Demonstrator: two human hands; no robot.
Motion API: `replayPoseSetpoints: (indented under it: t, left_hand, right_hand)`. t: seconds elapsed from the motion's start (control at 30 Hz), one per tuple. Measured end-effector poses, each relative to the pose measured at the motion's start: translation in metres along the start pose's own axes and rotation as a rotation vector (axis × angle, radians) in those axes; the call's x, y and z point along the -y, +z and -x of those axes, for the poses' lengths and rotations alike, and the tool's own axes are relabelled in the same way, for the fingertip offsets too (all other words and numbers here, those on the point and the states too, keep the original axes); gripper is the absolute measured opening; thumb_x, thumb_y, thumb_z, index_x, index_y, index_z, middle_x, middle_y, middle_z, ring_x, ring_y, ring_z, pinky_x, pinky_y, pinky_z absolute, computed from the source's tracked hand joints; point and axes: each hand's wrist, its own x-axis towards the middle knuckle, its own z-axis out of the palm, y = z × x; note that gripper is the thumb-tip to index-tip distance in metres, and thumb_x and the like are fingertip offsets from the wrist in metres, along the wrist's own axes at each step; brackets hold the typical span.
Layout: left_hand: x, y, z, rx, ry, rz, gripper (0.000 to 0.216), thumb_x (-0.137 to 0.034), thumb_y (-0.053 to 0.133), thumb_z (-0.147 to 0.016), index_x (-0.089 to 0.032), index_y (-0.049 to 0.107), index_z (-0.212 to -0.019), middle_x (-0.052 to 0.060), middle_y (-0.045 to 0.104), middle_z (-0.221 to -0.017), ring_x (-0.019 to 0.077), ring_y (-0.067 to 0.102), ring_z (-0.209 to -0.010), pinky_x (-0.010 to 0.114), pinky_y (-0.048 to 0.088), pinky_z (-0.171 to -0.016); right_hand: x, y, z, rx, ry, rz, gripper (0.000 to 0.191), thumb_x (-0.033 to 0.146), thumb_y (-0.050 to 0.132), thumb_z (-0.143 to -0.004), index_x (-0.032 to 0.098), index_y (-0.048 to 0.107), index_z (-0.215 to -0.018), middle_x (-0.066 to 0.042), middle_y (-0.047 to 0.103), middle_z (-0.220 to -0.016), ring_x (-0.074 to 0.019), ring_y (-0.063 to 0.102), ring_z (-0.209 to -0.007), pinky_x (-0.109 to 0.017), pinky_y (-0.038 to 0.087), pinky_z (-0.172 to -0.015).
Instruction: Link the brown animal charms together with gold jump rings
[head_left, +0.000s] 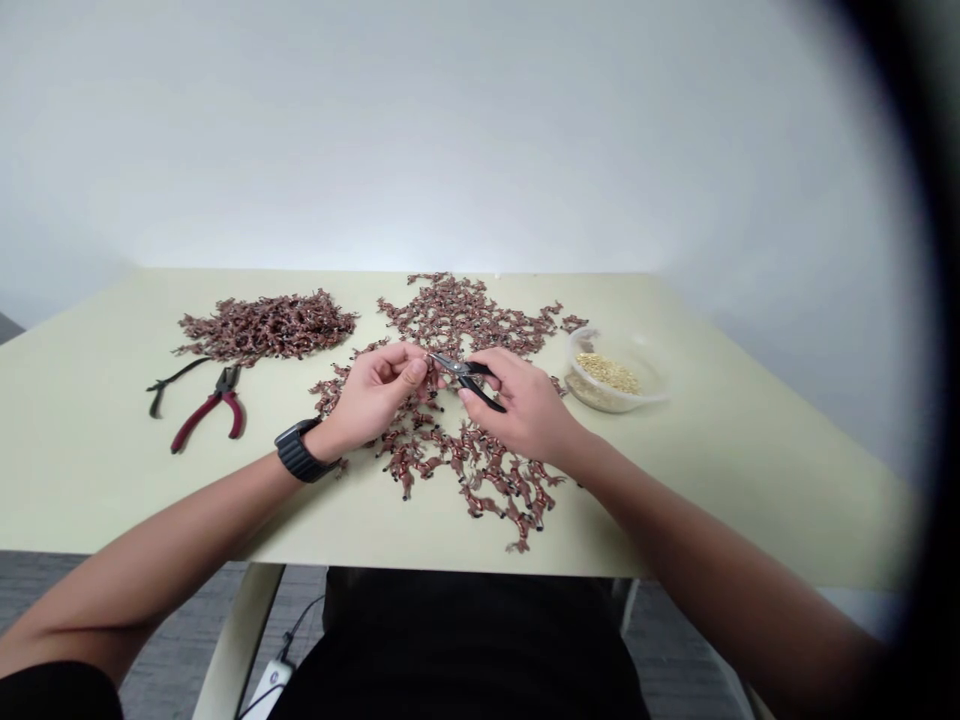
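Over the middle of the table, my left hand pinches a small brown piece between thumb and fingertips; it looks like one of the little brown animal figures, mostly hidden by the fingers. My right hand is wrapped round black-handled pliers, whose metal jaws meet the piece at my left fingertips. Beneath and around both hands lie many brown animal figures, spread loosely. To the right of my right hand stands a clear plastic bowl with small gold-coloured bits in it.
A dense heap of brown figures lies at the back left. In front of it are red-handled pliers and a dark, thin tool. The pale table's front edge runs close to my body. A white power strip lies below.
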Motion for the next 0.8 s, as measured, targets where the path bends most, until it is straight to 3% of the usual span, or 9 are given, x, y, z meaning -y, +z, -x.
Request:
replayPoseSetpoints:
  t: [0.27,0.37,0.53,0.7,0.8]
  left_hand:
    - [-0.002,0.001,0.000,0.002,0.004,0.013,0.027,-0.043,0.064,-0.096,-0.016,0.068,-0.094,0.006,0.070,-0.081,0.0137,0.061,-0.065,0.027,0.051,-0.062]
    - [-0.003,0.003,0.003,-0.044,0.042,-0.103,0.025,-0.040,0.063,-0.097,-0.016,0.067,-0.096,0.006,0.070,-0.082,0.0140,0.062,-0.067,0.026,0.050,-0.062]
    - [-0.001,0.000,0.006,-0.212,0.350,-0.697,0.016,-0.031,0.068,-0.094,-0.017,0.067,-0.103,0.007,0.072,-0.091,0.0175,0.065,-0.081,0.030,0.052,-0.073]
    - [0.007,-0.021,-0.003,-0.096,0.704,-1.076,0.030,-0.020,0.066,-0.094,-0.017,0.062,-0.124,0.013,0.074,-0.111,0.0238,0.066,-0.099,0.038,0.055,-0.085]
    - [0.009,-0.027,-0.006,-0.026,0.741,-1.154,0.033,-0.018,0.064,-0.094,-0.017,0.061,-0.127,0.014,0.073,-0.119,0.0258,0.066,-0.104,0.042,0.054,-0.090]
  right_hand:
    - [0.001,0.000,-0.001,-0.018,0.000,-0.004,0.028,0.038,0.059,-0.095,0.020,0.060,-0.116,-0.006,0.061,-0.099,-0.0173,0.052,-0.076,-0.031,0.040,-0.067]
    - [0.006,0.003,0.001,0.001,0.076,-0.103,0.024,0.040,0.057,-0.096,0.021,0.062,-0.109,-0.002,0.057,-0.086,-0.0153,0.048,-0.070,-0.030,0.038,-0.063]
    - [0.019,0.010,0.003,0.181,0.394,-0.602,0.033,0.053,0.051,-0.099,0.022,0.060,-0.101,0.003,0.042,-0.071,-0.0108,0.035,-0.057,-0.025,0.029,-0.050]
    - [0.022,0.005,0.001,0.393,0.659,-1.115,0.038,0.058,0.053,-0.097,0.020,0.058,-0.096,0.005,0.030,-0.074,-0.0091,0.015,-0.056,-0.022,0.012,-0.043]
    - [0.019,0.001,-0.002,0.482,0.717,-1.238,0.040,0.059,0.052,-0.096,0.019,0.056,-0.094,0.005,0.027,-0.074,-0.0095,0.011,-0.056,-0.023,0.008,-0.042]
